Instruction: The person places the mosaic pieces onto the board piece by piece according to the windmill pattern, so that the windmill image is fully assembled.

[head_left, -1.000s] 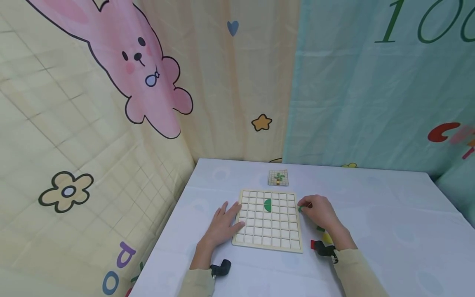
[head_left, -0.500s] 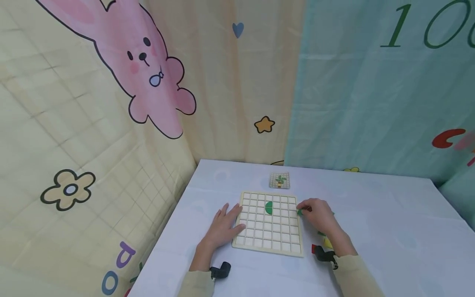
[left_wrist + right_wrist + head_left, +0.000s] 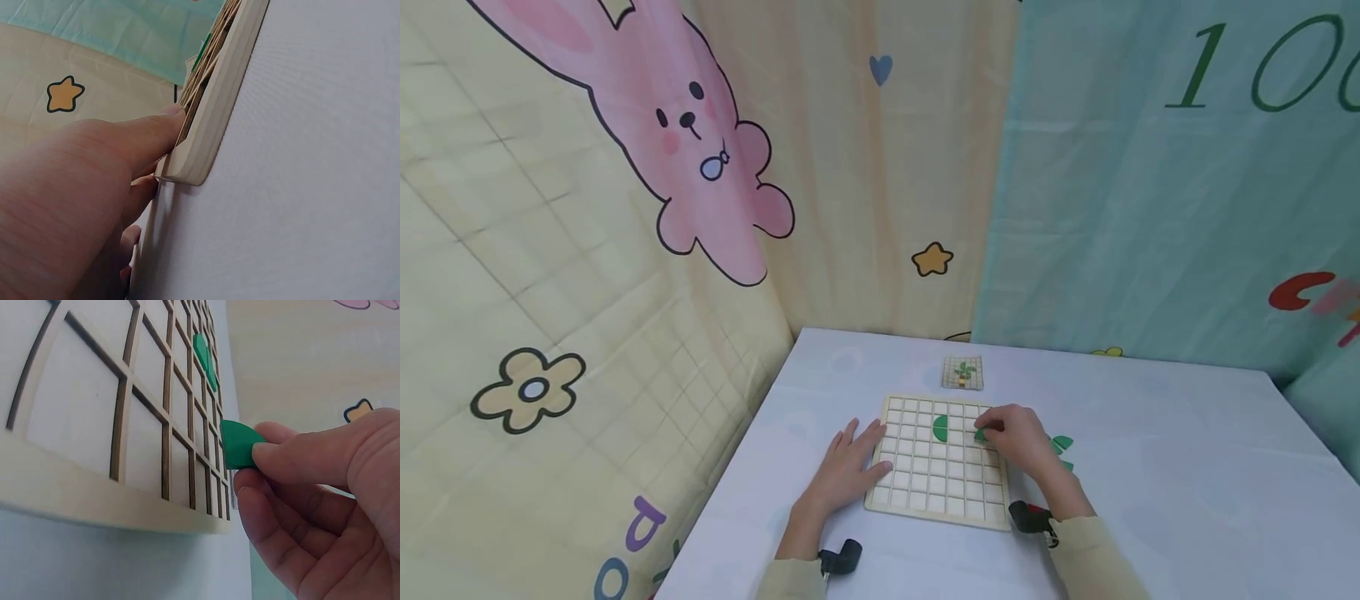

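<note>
A wooden grid board (image 3: 917,481) with square cells lies on the table. Two green quarter-circle pieces (image 3: 940,428) sit in neighbouring cells in its upper middle, forming a half disc. My left hand (image 3: 842,471) rests at the board's left edge with fingers spread, the thumb on the frame in the left wrist view. Over the board's upper right, my right hand (image 3: 1018,437) pinches a green quarter-circle piece (image 3: 237,445) between thumb and fingers. In the right wrist view this piece is held close over the cells, its curved side up.
Behind the board lies a small pattern card (image 3: 962,372) with a gridded plant picture. Several loose green pieces (image 3: 1062,443) lie on the table right of the board, partly behind my right forearm. Printed curtains (image 3: 880,208) hang beyond the table.
My right hand has moved left from beside the board to over its right columns, carrying the green quarter-circle piece. Loose green pieces have come into view. My left hand stays at the board's edge.
</note>
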Motion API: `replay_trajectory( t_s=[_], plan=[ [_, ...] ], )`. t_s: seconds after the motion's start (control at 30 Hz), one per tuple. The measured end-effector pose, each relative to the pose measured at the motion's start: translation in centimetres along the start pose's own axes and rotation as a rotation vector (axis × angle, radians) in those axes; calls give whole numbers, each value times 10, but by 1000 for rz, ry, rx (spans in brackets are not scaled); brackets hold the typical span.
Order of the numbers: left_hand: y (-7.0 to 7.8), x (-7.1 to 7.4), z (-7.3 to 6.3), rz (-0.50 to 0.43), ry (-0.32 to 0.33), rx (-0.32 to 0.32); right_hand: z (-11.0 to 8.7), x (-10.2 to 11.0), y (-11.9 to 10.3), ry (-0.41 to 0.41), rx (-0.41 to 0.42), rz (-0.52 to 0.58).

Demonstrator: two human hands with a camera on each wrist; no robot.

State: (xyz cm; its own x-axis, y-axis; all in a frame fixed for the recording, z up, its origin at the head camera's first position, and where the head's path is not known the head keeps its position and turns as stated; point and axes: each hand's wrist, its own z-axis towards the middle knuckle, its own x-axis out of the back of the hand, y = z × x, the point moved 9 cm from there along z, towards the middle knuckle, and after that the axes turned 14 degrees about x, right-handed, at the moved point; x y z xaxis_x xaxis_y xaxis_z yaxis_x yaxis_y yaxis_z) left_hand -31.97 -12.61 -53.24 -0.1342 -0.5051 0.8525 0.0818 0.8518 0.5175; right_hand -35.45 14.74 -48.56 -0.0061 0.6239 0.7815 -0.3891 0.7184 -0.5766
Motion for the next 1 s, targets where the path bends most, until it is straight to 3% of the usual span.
replay_trajectory(
  t_s=[0.27, 1.0],
  plan=[
    [4, 3, -1, -4, 16, -26, 7, -8, -10, -8, 25, 37],
    [4, 2, -1, -22, 8, -24, 15, -31, -15, -17, 33, 60]
  ],
)
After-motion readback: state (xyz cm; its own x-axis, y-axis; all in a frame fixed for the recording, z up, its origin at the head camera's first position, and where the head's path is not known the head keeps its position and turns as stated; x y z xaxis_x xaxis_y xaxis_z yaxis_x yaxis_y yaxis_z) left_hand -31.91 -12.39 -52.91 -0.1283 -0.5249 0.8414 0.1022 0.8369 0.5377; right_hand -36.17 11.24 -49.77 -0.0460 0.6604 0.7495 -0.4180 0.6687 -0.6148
